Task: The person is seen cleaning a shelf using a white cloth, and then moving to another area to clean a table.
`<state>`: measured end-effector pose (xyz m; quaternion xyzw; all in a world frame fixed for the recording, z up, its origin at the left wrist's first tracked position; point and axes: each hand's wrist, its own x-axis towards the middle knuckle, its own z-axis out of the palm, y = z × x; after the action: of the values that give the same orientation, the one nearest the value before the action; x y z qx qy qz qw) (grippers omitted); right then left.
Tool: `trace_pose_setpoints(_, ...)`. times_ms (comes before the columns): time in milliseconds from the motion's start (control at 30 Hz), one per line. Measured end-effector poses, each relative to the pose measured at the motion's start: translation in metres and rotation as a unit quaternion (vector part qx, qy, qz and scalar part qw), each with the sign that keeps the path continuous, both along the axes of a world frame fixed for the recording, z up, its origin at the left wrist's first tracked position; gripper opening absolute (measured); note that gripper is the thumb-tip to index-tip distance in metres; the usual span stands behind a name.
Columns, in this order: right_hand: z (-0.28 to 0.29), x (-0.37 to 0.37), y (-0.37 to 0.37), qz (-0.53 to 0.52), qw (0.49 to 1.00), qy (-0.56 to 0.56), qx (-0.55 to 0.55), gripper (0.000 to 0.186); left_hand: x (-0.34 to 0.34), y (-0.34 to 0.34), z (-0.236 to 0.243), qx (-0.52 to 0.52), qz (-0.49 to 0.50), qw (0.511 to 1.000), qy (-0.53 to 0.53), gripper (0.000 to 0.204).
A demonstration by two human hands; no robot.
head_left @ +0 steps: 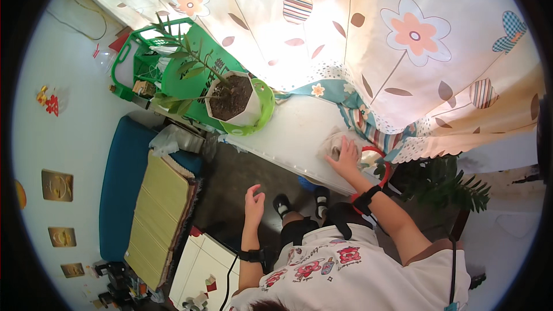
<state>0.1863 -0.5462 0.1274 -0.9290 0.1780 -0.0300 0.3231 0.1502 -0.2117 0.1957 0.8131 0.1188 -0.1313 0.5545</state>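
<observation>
My right hand (344,155) rests on a crumpled pale cloth (329,143) at the right end of a white tabletop (288,129). Its fingers bend over the cloth and press it to the surface. Off the table's near side, my left hand (254,200) hangs in the air, with loosely bent fingers apart and nothing in it. A potted plant (233,97) in a white faceted pot stands on a bright green saucer (264,109) toward the table's left end.
Behind the table hangs a flowered curtain (415,34), its striped hem (374,129) touching the tabletop. A green crate (138,60) stands at the far left. Right of my hand are a red-rimmed round object (387,170) and a leafy plant (443,181). A blue sofa (124,178) sits left.
</observation>
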Motion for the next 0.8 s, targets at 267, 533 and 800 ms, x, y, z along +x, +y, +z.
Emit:
trace_pose_setpoints(267,-0.006,0.041,0.042,-0.167,0.981,0.029,-0.095,0.101,0.067,-0.016,-0.019,-0.002,-0.147,0.989,0.018,0.035)
trace_pose_setpoints(533,-0.040,0.106,-0.033,-0.078,0.978,-0.164,-0.100,0.069,0.105,-0.001,-0.020,0.003,-0.200,0.978,0.062,0.035)
trace_pose_setpoints(800,-0.010,0.171,-0.045,0.124,0.982,-0.146,-0.001,0.054,0.080,0.062,-0.034,0.025,-0.178,0.980,0.080,0.033)
